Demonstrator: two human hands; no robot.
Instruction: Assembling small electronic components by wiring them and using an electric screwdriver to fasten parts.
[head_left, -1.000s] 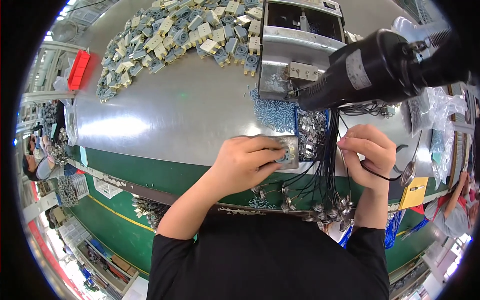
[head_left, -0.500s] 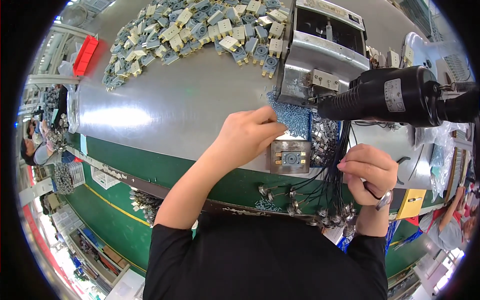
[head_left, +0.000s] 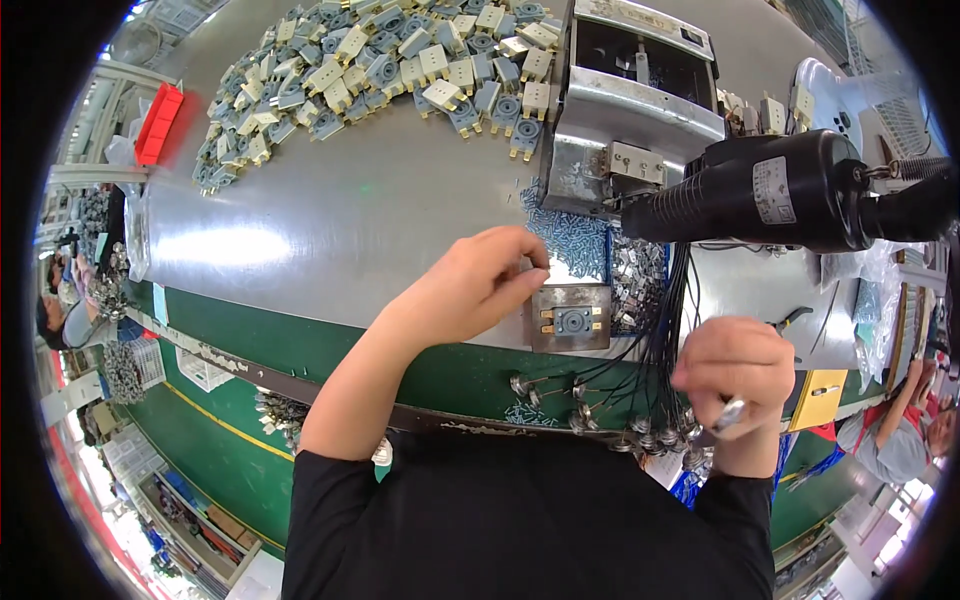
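My left hand (head_left: 470, 287) reaches over the bench's front part. Its thumb and fingertips come together beside a heap of small blue screws (head_left: 575, 243); whatever lies between them is too small to make out. Just right of those fingertips, a grey switch-like part with brass tabs (head_left: 573, 321) sits in a square metal fixture (head_left: 570, 345). My right hand (head_left: 738, 365), smeared by motion, is curled right of a bundle of black wires (head_left: 672, 310). It seems to hold a black wire, with a silver round metal piece (head_left: 731, 414) hanging below the palm.
A black electric screwdriver (head_left: 750, 195) lies across the right side, before a metal screw feeder (head_left: 630, 110). Small metal clips (head_left: 637, 280) fill a blue tray. Many grey and cream parts (head_left: 380, 70) are piled at the back. Pliers (head_left: 795, 318) lie at right; other people work at both sides.
My left hand has drawn back slightly to the left, away from the screws. My right hand has turned and moved down a little, the silver piece swinging left under it. The view has shifted slightly.
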